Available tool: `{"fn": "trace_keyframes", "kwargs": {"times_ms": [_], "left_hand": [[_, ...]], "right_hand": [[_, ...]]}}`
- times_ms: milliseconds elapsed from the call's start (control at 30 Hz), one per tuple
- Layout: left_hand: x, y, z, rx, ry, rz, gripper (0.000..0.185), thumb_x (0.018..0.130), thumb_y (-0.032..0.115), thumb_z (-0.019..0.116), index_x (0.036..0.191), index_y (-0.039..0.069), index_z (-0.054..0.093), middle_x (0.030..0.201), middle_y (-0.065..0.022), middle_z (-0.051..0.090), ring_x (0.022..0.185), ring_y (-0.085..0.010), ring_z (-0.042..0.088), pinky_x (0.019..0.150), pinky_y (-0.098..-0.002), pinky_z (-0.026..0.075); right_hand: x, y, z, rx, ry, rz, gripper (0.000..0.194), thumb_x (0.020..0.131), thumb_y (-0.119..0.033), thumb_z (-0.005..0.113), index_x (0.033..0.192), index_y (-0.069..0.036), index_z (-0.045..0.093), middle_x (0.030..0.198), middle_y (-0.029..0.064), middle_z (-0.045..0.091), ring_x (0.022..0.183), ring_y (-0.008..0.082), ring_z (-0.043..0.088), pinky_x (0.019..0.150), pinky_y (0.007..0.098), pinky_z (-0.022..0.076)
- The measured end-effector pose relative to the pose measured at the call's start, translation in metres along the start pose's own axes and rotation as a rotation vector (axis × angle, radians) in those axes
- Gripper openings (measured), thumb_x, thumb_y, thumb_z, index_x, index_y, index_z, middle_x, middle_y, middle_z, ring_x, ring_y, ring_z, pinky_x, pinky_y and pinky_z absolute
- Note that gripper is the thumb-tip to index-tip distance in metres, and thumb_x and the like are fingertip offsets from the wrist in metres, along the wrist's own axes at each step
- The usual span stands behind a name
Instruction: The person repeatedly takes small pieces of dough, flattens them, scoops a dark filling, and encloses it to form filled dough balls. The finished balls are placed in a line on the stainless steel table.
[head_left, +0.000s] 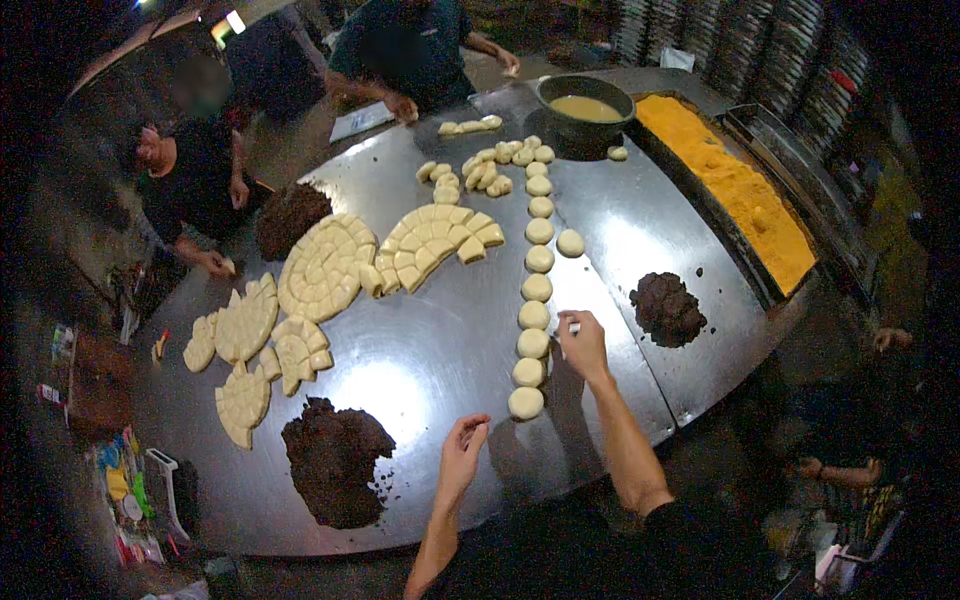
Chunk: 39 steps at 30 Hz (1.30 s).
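A long row of round, pale dough balls (536, 288) runs away from me across the metal tabletop (442, 337). Just right of the row's near part is my right hand (585, 346), its thumb and forefinger curved towards each other; whether the bright spot between them is a small piece or glare, I cannot tell. My left hand (463, 450) hovers left of the nearest ball, fingers loosely bent, with nothing visible in it. One single dough ball (571, 244) lies apart, to the right of the row. Smaller, uneven dough pieces (487, 171) cluster at the far end.
Cut dough slabs (328, 268) spread over the left side. Dark crumbly mounds lie near left (337, 465), far left (292, 219) and right (668, 309). A bowl of yellowish liquid (585, 109) and a tray of orange-yellow crumbs (724, 187) stand far right. Two co-workers (199, 172) work across the table.
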<state>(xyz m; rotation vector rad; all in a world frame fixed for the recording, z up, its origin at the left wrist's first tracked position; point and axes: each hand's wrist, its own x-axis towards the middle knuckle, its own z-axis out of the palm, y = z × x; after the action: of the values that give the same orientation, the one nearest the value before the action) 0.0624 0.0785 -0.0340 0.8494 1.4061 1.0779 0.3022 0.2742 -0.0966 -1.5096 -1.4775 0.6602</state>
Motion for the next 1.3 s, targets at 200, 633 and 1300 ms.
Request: {"fn": "trace_keyframes", "kwargs": {"times_ms": [200, 633, 1300], "left_hand": [[0.028, -0.031, 0.027, 0.186, -0.139, -0.031, 0.047, 0.098, 0.030, 0.064, 0.134, 0.002, 0.054, 0.125, -0.0123, 0.064, 0.119, -0.0219, 0.059, 0.100, -0.0356, 0.048], [0.212, 0.040, -0.148, 0.457, 0.428, 0.251, 0.050, 0.091, 0.030, 0.066, 0.128, -0.003, 0.059, 0.122, -0.0196, 0.067, 0.106, -0.0302, 0.068, 0.090, -0.0365, 0.053], [0.314, 0.074, -0.150, -0.335, 0.262, 0.130, 0.044, 0.086, 0.008, 0.069, 0.127, 0.001, 0.055, 0.105, -0.0101, 0.066, 0.089, -0.0211, 0.067, 0.073, -0.0348, 0.056]], "right_hand": [[-0.110, -0.030, -0.023, -0.147, -0.204, 0.158, 0.024, 0.089, -0.016, 0.066, 0.103, 0.003, 0.068, 0.098, 0.0195, 0.065, 0.085, 0.0305, 0.067, 0.077, 0.0396, 0.0542], [-0.105, -0.104, -0.040, 0.061, -0.524, -0.125, 0.024, 0.093, -0.012, 0.064, 0.112, 0.003, 0.066, 0.099, 0.0176, 0.065, 0.088, 0.0285, 0.068, 0.078, 0.0378, 0.0548], [-0.033, -0.086, -0.027, 0.028, -0.578, -0.025, 0.025, 0.090, -0.012, 0.070, 0.112, 0.001, 0.067, 0.106, 0.0174, 0.067, 0.096, 0.0272, 0.068, 0.082, 0.0369, 0.0550]]}}
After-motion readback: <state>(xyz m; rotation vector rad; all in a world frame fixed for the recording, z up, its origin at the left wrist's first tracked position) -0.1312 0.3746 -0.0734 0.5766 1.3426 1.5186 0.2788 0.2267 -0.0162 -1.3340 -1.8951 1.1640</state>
